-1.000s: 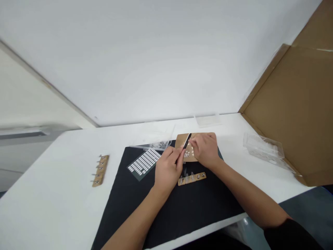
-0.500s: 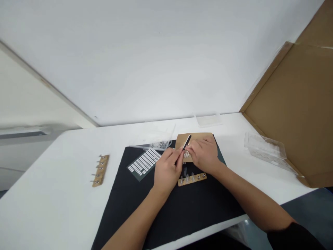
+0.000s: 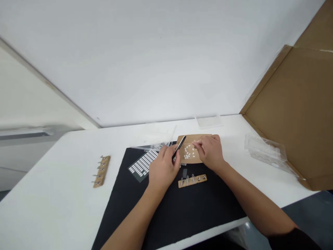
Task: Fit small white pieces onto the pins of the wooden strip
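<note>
I see my left hand (image 3: 162, 170) curled shut around the black tweezers (image 3: 179, 147). The tool sticks out between thumb and forefinger, and its tip points up and away, toward the far edge of the desk (image 3: 59, 211). My right hand (image 3: 210, 152) is half closed, with the thumb and the first fingers drawn together over the brown card (image 3: 199, 159). The fingertips are touching, or almost touching, the small white pieces (image 3: 188, 151) that lie on the card. I cannot tell if one piece is pinched between them.

The card lies at the far edge of the black mat (image 3: 182, 215), in the middle of the desk. Just nearer to me, between both wrists, a short wooden strip (image 3: 192, 180) with small pegs lies on the mat. A sheet of white stickers (image 3: 143, 164) is at the far left corner of the mat, beside my left hand. A second wooden strip (image 3: 101, 171) lies well apart, toward the left edge of the desk. A clear plastic tray (image 3: 267, 150) is near the right edge.
</note>
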The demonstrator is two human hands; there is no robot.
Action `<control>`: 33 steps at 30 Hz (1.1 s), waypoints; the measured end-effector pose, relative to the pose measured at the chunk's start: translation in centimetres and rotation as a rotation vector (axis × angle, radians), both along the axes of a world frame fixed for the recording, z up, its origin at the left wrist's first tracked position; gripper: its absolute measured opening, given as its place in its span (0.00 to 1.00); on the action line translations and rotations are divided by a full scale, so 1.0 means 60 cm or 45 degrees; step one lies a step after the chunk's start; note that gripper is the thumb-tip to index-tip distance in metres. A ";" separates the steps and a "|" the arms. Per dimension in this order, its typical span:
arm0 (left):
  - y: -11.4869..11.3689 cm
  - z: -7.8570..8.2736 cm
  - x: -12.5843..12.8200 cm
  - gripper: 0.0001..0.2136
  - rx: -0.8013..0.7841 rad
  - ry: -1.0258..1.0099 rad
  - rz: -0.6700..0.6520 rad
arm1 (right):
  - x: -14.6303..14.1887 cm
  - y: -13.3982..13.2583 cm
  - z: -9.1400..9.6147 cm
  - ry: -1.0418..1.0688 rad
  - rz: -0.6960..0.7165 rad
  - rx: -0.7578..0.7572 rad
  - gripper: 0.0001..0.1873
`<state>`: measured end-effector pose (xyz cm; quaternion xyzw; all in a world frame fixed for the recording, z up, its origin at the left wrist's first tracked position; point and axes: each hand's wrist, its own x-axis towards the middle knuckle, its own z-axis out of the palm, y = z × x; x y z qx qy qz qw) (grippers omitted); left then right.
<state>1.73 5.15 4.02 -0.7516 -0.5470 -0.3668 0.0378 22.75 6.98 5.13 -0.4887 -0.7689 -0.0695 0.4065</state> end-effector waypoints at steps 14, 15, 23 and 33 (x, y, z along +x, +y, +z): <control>0.026 0.045 -0.064 0.16 -0.645 0.382 0.435 | 0.032 -0.011 -0.006 0.228 0.228 -0.060 0.06; 0.026 0.046 -0.065 0.16 -0.666 0.387 0.439 | 0.031 -0.013 -0.006 0.247 0.254 -0.068 0.07; 0.026 0.031 -0.074 0.11 -0.479 0.400 0.418 | 0.023 -0.020 -0.004 0.235 0.399 -0.111 0.08; 0.016 0.015 -0.040 0.06 0.175 0.125 -0.427 | 0.023 -0.035 0.000 0.090 0.605 -0.129 0.08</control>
